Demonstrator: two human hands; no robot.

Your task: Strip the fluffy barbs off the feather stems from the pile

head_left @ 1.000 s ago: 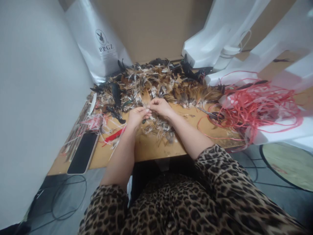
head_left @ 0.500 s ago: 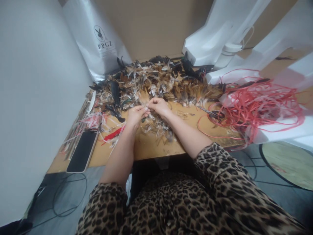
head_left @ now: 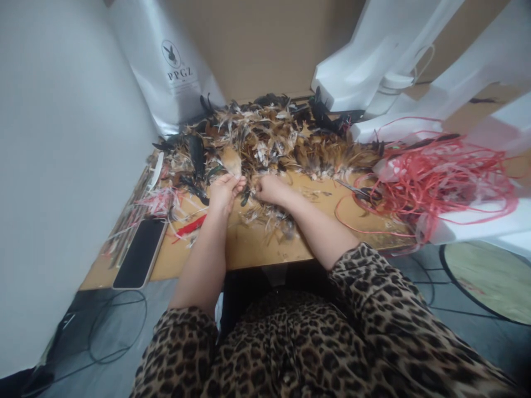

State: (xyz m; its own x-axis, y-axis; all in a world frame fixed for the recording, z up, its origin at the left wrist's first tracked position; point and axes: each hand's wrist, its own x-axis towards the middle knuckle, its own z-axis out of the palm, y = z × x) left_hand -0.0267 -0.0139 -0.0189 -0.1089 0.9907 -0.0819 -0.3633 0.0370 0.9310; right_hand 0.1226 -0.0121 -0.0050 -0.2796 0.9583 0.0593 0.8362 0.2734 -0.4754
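Between the fingertips of my left hand (head_left: 225,191) a light brown feather (head_left: 230,159) stands up, pinched at its base. My right hand (head_left: 272,189) is a little to the right, apart from the left, with its fingers curled together; whatever they hold, if anything, is hidden. Behind both hands spreads a big heap of brown, white and black feathers (head_left: 265,127). Small fluffy feather scraps (head_left: 274,221) lie on the table just in front of my right hand. A dark feather (head_left: 194,155) lies left of the pinched one.
A phone (head_left: 140,253) lies at the table's left edge, near a red strip (head_left: 191,226) and pink-white strings (head_left: 157,203). Scissors (head_left: 357,189) rest beside tangled red ribbon (head_left: 443,182) at the right. A white printed bag (head_left: 178,83) stands behind. The wooden table (head_left: 257,251) ends near my body.
My hands were together at the fingertips and have parted. The left has moved slightly left with the feather; the right has turned down and curled its fingers.
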